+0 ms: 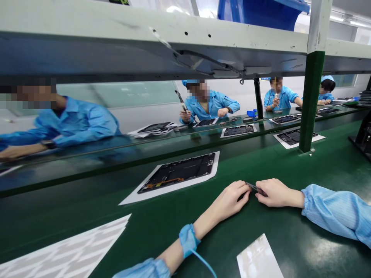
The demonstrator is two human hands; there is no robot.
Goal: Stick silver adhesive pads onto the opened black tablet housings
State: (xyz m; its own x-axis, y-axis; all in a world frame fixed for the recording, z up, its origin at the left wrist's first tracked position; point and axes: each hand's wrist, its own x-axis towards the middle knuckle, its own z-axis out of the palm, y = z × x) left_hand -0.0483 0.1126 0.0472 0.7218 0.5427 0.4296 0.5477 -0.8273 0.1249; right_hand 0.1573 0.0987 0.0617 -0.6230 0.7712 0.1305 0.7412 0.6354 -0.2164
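Item in hand: a slim dark strip (256, 189) with a metallic end is being pinched between both hands, just above the counter (174, 241); its exact kind is too small to tell.

Left hand (228, 200): is reaching in from the lower left, back upward, with its fingertips (245, 193) closing narrowly on the strip's metallic end.

Right hand (275, 193): is reaching in from the right, fingers pressing narrowly together around the strip's darker end.

Arm pose: left forearm is rising from the bottom edge, wearing a blue wrist strap (188, 240) with a blue cord (204, 265) trailing downward; right forearm is lying nearly level in a pleated blue sleeve (333, 214).

Nearest workpiece: a dark device chassis (176, 172) with an orange flex strip is lying on a white sheet (179, 190), near the hands and to their left.

Counter items: a white card (257, 258) is lying below the hands; a patterned white sheet (66, 251) is lying at lower left.

Beyond: three people in blue smocks (207, 106) are working past a green post (311, 100), beneath a metal shelf (145, 38) carrying a blue bin (255, 11).
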